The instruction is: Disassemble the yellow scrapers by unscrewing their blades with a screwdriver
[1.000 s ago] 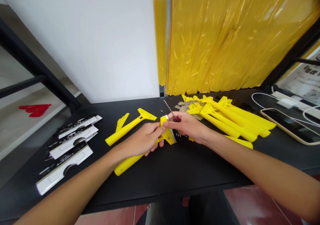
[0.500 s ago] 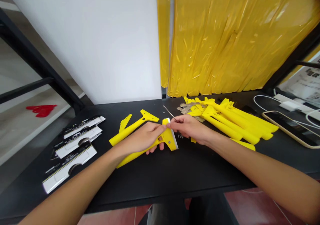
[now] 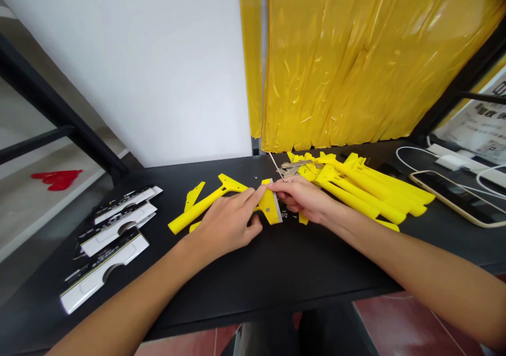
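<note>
A yellow scraper lies on the black table with a metal blade along the right edge of its head. My left hand covers most of its handle, fingers reaching onto the head and thumb on the near side. My right hand is closed, its fingertips pinched at the far corner of the blade. From that hand a thin metal rod sticks up; its other end is hidden. Beyond my left hand lie another yellow scraper handle and a small loose yellow plate.
Several yellow scraper handles are piled on the right, beside grey-brown strips. White-and-black packages lie on the left. A phone and white cables are at far right. Yellow plastic sheeting hangs behind.
My left hand has shifted from gripping around the handle to lying over it, fingers on the head. The rod in my right hand now points more upright. The view has turned slightly.
</note>
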Motion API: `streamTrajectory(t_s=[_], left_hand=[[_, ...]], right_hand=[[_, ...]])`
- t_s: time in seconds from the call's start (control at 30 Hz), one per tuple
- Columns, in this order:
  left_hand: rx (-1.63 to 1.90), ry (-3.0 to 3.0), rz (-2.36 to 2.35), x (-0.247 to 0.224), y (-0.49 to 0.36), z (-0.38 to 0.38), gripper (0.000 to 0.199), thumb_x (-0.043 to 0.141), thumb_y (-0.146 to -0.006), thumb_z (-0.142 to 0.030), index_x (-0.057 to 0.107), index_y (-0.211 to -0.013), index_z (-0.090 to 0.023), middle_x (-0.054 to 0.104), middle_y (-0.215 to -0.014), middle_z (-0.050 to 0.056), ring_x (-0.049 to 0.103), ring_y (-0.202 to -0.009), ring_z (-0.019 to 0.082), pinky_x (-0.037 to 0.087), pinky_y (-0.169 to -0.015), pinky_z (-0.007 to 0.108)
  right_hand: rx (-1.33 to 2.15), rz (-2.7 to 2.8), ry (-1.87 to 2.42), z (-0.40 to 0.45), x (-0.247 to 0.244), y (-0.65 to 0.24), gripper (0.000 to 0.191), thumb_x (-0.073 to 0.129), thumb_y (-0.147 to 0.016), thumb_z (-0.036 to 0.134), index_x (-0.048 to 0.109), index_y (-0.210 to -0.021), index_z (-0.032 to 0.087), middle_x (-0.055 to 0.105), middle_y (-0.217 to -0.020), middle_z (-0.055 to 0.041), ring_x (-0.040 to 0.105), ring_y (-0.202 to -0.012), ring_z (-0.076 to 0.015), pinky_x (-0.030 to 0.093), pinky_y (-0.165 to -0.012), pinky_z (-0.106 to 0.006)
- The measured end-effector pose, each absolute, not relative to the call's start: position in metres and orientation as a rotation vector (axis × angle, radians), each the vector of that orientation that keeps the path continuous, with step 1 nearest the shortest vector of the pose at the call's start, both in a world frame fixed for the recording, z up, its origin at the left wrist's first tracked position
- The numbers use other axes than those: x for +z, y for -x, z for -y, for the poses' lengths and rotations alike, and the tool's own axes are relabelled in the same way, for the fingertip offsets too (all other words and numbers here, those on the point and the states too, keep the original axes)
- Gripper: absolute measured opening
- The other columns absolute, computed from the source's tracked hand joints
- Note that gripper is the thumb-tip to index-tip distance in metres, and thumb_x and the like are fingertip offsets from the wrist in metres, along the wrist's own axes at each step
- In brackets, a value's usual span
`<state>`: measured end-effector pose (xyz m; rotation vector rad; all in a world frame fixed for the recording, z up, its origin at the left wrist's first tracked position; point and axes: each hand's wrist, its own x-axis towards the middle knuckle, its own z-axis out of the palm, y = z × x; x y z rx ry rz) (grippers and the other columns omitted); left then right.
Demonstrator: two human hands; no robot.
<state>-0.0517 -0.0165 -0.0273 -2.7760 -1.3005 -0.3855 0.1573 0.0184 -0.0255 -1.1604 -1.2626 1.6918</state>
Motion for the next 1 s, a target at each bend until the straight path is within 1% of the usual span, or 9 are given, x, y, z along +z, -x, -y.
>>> streamTrajectory(t_s=[0.1, 0.2, 0.33, 0.43, 0.53, 0.63, 0.73, 0.87, 1.0], left_hand=[[-0.396, 2.754, 1.303, -0.030, 0.057, 0.011, 0.058, 0.055, -0.094, -0.032, 0.045, -0.151, -0.022, 0.070, -0.126, 0.012, 0.069, -0.105, 0.030, 0.052, -0.085, 0.039], [-0.582, 2.726, 1.396, -0.022, 0.064, 0.005, 0.044, 0.059, -0.093, -0.028, 0.062, -0.137, -0.029, 0.075, -0.118, 0.006, 0.071, -0.100, 0.025, 0.052, -0.085, 0.034], [-1.098, 2.609, 1.626, -0.005, 0.068, -0.001, 0.029, 0.063, -0.092, -0.041, 0.077, -0.111, -0.024, 0.079, -0.105, 0.006, 0.073, -0.091, 0.023, 0.054, -0.083, 0.032], [-1.239, 2.571, 1.825, 0.003, 0.069, -0.004, 0.033, 0.067, -0.088, -0.045, 0.077, -0.104, -0.018, 0.077, -0.074, 0.003, 0.070, -0.065, 0.020, 0.052, -0.064, 0.028], [-1.255, 2.508, 1.965, 0.006, 0.072, -0.004, 0.034, 0.069, -0.086, -0.048, 0.076, -0.089, -0.014, 0.067, -0.055, 0.001, 0.063, -0.051, 0.017, 0.046, -0.052, 0.026], [-1.299, 2.543, 2.075, 0.011, 0.075, -0.004, 0.036, 0.070, -0.085, -0.049, 0.073, -0.075, -0.014, 0.065, -0.053, 0.002, 0.059, -0.048, 0.016, 0.045, -0.049, 0.027], [-1.487, 2.744, 2.183, 0.016, 0.076, -0.005, 0.032, 0.071, -0.085, -0.044, 0.071, -0.073, -0.014, 0.064, -0.052, 0.003, 0.055, -0.043, 0.013, 0.045, -0.047, 0.027], [-1.852, 2.829, 2.410, 0.015, 0.072, -0.010, 0.027, 0.075, -0.083, -0.035, 0.069, -0.069, -0.013, 0.063, -0.052, 0.004, 0.054, -0.043, 0.011, 0.046, -0.047, 0.025], [-2.012, 2.672, 2.711, 0.003, 0.068, -0.016, 0.024, 0.074, -0.082, -0.029, 0.071, -0.068, -0.010, 0.061, -0.050, 0.004, 0.055, -0.045, 0.010, 0.045, -0.046, 0.021]], right_hand=[[1.725, 1.286, 1.139, -0.017, -0.024, -0.156, 0.043, 0.077, -0.077, 0.042, 0.046, -0.058, 0.020, 0.031, -0.047, 0.0104, 0.014, -0.041, -0.0040, 0.007, -0.039, -0.023], [1.680, 1.402, 1.099, -0.015, -0.020, -0.156, 0.037, 0.066, -0.085, 0.049, 0.058, -0.066, 0.018, 0.044, -0.053, 0.0069, 0.018, -0.040, -0.0047, 0.010, -0.039, -0.024], [1.120, 1.797, 1.129, -0.021, -0.015, -0.168, 0.036, 0.052, -0.096, 0.048, 0.072, -0.087, 0.020, 0.050, -0.054, 0.0046, 0.040, -0.046, -0.0094, 0.029, -0.047, -0.025], [0.639, 2.146, 1.107, -0.031, -0.018, -0.182, 0.034, 0.049, -0.100, 0.039, 0.072, -0.082, 0.021, 0.061, -0.065, 0.0009, 0.055, -0.063, -0.0135, 0.039, -0.063, -0.028], [0.435, 2.373, 1.042, -0.043, -0.024, -0.193, 0.023, 0.058, -0.095, 0.030, 0.074, -0.080, 0.023, 0.068, -0.081, -0.0017, 0.059, -0.076, -0.0157, 0.040, -0.072, -0.030], [0.389, 2.457, 1.103, -0.049, -0.029, -0.198, 0.012, 0.068, -0.088, 0.030, 0.077, -0.083, 0.024, 0.067, -0.081, -0.0021, 0.056, -0.072, -0.0158, 0.039, -0.067, -0.030], [0.375, 2.510, 1.172, -0.049, -0.032, -0.198, 0.010, 0.073, -0.084, 0.033, 0.078, -0.085, 0.024, 0.068, -0.080, -0.0022, 0.056, -0.069, -0.0158, 0.037, -0.061, -0.029], [0.354, 2.506, 1.175, -0.045, -0.037, -0.191, 0.007, 0.071, -0.085, 0.026, 0.077, -0.084, 0.023, 0.071, -0.082, -0.0038, 0.059, -0.073, -0.0172, 0.038, -0.063, -0.030], [0.369, 2.465, 1.158, -0.043, -0.039, -0.186, 0.008, 0.069, -0.086, 0.023, 0.076, -0.081, 0.022, 0.071, -0.080, -0.0037, 0.059, -0.074, -0.0173, 0.040, -0.067, -0.030]])
